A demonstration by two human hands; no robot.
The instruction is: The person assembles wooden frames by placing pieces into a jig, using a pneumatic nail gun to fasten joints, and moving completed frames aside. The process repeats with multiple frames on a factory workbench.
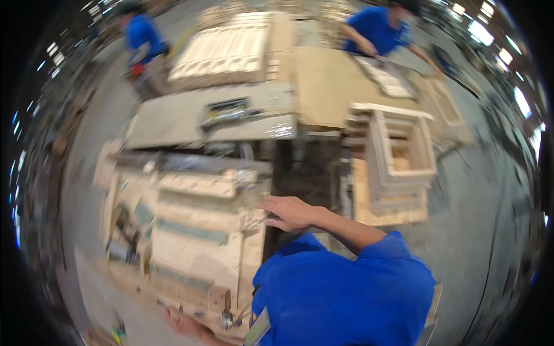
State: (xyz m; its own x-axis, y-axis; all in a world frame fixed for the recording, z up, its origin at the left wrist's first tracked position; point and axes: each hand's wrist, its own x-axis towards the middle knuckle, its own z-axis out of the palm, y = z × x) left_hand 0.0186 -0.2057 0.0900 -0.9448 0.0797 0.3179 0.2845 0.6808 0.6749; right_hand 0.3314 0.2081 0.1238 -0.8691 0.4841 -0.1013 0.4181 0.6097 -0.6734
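My right hand point(288, 212) reaches left across my body, its fingers stretched out at a small pale wooden block point(251, 221) on the right side of a wooden jig point(250, 262). Whether the fingertips touch the block is unclear. Down at the lower left, my left hand point(182, 322) is by the jig's near edge, too smeared to show its fingers clearly. A flat light wooden panel point(193, 254) lies in the jig, with green strips point(193, 229) along it. Behind it rests a wooden rail point(196, 184). A brown wooden block point(219, 299) sits at the near corner.
A stacked wooden frame point(401, 144) stands to the right. Across the bench, a grey board point(167, 118) carries a dark tool or package point(226, 111). Shaped wooden parts point(222, 52) are piled behind. Two people in blue, a far-left person point(144, 40) and a far-right person point(375, 29), are nearby.
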